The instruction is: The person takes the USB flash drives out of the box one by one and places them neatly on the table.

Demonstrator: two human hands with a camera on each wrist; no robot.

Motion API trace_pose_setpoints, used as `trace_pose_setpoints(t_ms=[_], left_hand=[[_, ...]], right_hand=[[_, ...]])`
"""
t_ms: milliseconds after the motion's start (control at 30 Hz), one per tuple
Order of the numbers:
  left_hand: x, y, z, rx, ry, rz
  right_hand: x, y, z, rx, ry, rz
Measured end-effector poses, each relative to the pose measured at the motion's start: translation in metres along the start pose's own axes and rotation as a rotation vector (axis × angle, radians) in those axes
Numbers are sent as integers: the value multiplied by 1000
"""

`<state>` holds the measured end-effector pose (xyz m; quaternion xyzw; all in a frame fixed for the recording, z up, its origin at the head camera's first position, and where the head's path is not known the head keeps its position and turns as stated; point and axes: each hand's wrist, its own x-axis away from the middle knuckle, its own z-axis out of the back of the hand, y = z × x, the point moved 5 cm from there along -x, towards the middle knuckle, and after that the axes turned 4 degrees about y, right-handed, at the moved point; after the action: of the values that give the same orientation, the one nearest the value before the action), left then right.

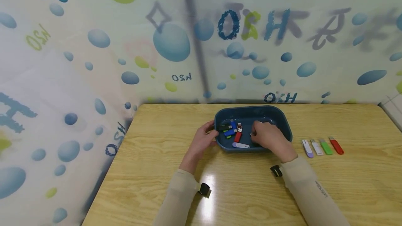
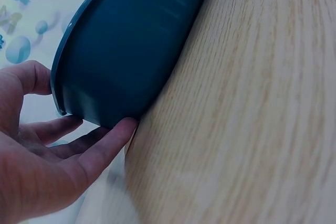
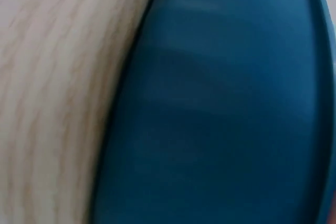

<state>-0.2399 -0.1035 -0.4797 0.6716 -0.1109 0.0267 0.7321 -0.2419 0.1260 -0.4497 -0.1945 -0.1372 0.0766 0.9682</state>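
A dark blue plastic basin (image 1: 251,149) stands on the wooden table, with USB flash drives in its left half: a black one (image 1: 223,127), blue ones (image 1: 230,133), a green one partly covered, a red one (image 1: 238,136) and a white-purple one (image 1: 241,145). My left hand (image 1: 202,138) holds the basin's left end, thumb at the rim and fingers against the outer wall (image 2: 105,77). Inside the basin, my right hand (image 1: 268,136) has curled fingers pinching a small USB flash drive, of which just a pale tip (image 1: 251,134) shows. The right wrist view shows mostly the basin's outer wall (image 3: 210,103).
Right of the basin, several flash drives lie in a row: white-purple (image 1: 307,148), white (image 1: 317,147), green (image 1: 326,147) and red (image 1: 336,145). A patterned curtain (image 1: 176,90) hangs behind the table (image 1: 150,170) and along its left side.
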Motion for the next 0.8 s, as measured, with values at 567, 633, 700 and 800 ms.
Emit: trace_pose_setpoints(t_ms=[567,633,700,800], left_hand=[[0,2,0,22,-13,-11],[0,2,0,26,-13,-12],[1,2,-1,27,-11,-12],[1,1,-1,25,-9,-12]], right_hand=[[1,0,2,78,50,93],[1,0,2,81,42,100],[0,0,1,85,38,107],[0,0,1,88,36,116]])
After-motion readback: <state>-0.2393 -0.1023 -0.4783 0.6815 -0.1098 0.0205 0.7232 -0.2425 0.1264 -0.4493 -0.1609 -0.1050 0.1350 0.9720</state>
